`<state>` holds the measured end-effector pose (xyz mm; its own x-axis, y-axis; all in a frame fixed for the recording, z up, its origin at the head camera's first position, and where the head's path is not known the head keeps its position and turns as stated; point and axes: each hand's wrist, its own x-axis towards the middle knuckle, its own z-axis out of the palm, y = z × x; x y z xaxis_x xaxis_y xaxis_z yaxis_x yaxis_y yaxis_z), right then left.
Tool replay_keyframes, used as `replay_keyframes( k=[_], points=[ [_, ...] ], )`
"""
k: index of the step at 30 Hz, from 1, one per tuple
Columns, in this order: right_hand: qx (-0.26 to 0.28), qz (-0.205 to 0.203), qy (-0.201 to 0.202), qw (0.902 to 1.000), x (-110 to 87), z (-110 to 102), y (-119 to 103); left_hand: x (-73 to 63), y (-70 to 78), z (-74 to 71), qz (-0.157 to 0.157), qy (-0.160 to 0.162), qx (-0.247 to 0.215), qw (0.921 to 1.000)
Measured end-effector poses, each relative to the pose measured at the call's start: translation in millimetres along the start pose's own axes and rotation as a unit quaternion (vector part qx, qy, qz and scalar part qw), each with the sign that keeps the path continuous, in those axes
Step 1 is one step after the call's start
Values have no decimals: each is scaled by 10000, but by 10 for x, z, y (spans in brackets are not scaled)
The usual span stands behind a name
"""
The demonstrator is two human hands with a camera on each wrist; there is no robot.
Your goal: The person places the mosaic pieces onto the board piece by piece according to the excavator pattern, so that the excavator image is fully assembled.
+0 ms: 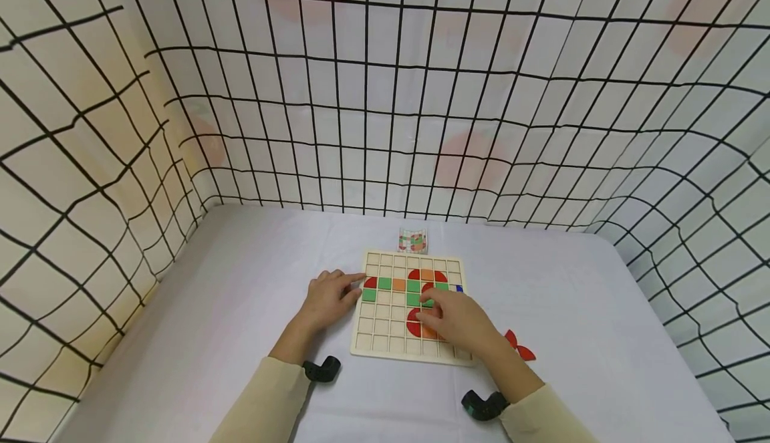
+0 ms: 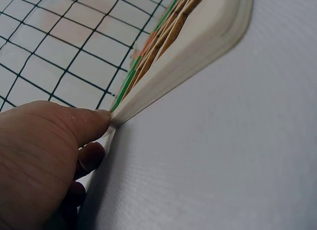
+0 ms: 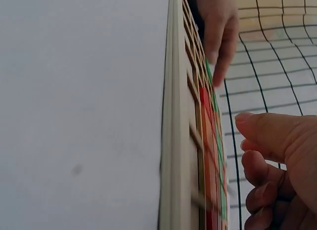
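Note:
A wooden grid board [image 1: 381, 345] lies on the white table, with red, green and orange pieces set in several of its squares. At its left edge rests my left hand [image 1: 327, 301], index finger stretched to the rim beside a red piece [image 1: 370, 282]. In the left wrist view the left thumb [image 2: 91, 123] touches the board's edge. Over the board's right half hovers my right hand [image 1: 460, 319], thumb and index finger apart near a green tile [image 1: 427, 302] and a red piece [image 1: 414, 324]. No piece shows between those fingers in the right wrist view.
Loose red pieces [image 1: 525, 353] lie on the table right of the board, partly behind the right forearm. A small pattern card [image 1: 412, 241] stands behind the board. A blue piece [image 1: 459, 288] shows at the board's right side. Black wire mesh [image 1: 385, 109] surrounds the table.

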<state>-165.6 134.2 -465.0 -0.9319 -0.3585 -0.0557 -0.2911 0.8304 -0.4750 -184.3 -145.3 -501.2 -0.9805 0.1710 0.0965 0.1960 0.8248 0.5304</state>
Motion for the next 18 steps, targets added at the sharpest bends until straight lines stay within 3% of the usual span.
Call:
replay_keyframes(
  k=[9,18],
  points=[
    [16,499,127,9987,-428,-277,437,-6,8,-10,-34,16,43,10000],
    [449,627,-259,9967,-771,-434,892,-16,16,-3,-26,39,-62,10000]
  ],
)
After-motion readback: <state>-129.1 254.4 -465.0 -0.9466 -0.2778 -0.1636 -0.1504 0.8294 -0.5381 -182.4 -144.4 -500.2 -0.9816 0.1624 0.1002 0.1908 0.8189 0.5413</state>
